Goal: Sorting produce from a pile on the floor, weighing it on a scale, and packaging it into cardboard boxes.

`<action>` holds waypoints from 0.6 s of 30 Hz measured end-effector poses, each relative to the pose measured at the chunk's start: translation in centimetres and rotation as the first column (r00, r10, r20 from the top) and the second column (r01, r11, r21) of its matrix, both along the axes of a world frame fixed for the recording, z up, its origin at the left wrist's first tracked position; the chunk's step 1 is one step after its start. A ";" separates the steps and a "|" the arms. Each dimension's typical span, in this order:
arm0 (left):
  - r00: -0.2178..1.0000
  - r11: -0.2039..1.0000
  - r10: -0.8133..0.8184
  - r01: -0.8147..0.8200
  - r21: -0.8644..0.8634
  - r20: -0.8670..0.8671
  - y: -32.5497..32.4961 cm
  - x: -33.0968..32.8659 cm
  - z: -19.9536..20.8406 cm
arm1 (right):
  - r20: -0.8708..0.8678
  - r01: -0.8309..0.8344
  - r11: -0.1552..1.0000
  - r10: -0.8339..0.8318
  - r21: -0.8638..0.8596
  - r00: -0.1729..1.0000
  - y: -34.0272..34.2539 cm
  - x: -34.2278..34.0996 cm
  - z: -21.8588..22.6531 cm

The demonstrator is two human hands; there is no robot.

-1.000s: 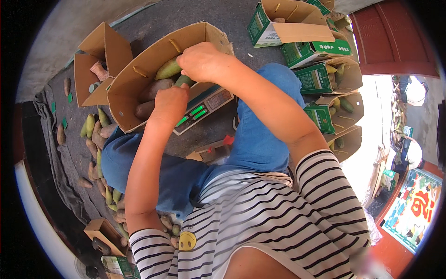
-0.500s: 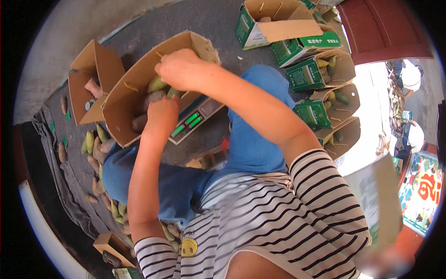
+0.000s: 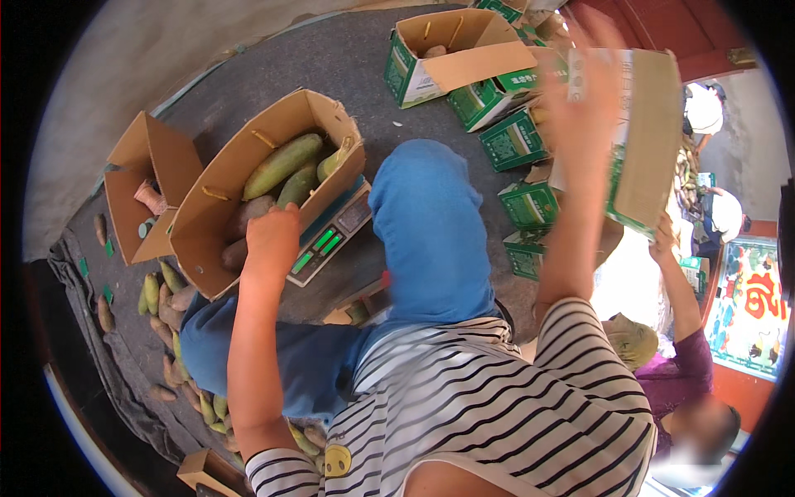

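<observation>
A tall open cardboard box [image 3: 199, 269] stands tilted on a digital scale [image 3: 330, 236] with lit green displays. Inside lie long green radish-like vegetables [image 3: 281, 166] and brownish ones. Closed over the box's near rim, my left hand [image 3: 273, 238] has its fingers curled beside the contents. My right hand [image 3: 584, 91] is raised at the upper right, smeared by motion, in front of an upright green-and-white carton [image 3: 650, 141]. Its fingers cannot be made out. Another person's hand [image 3: 662, 236] is at that carton's lower edge.
Several green cartons [image 3: 515, 137] line the right side. An open brown box [image 3: 124, 207] holding a tape roll stands at left. Loose vegetables [image 3: 170, 290] lie on the dark cloth by my left knee. A person in purple [image 3: 679, 377] is at lower right.
My right hand has left the box of vegetables and swung far right and up. The other person's carton has come up beside it. My left hand stays at the box.
</observation>
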State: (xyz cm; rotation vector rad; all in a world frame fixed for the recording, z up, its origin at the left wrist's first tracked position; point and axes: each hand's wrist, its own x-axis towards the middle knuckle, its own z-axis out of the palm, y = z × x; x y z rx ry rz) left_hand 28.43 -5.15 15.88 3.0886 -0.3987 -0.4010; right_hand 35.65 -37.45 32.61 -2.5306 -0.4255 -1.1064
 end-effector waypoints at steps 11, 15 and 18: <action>0.999 0.991 0.010 -0.014 0.134 0.031 0.4 -0.4 -0.5 | -0.695 0.484 0.875 -0.335 0.022 0.636 -23.4 -2.3 -4.2; 0.998 0.997 -0.022 0.018 0.079 0.057 -0.7 -0.4 0.1 | -0.692 0.363 0.903 -0.110 0.231 0.713 -18.9 -2.6 -1.4; 0.996 0.997 0.016 -0.022 0.073 0.084 -0.7 -0.8 0.0 | -0.558 0.246 0.846 0.072 0.473 0.826 -12.7 -0.9 1.4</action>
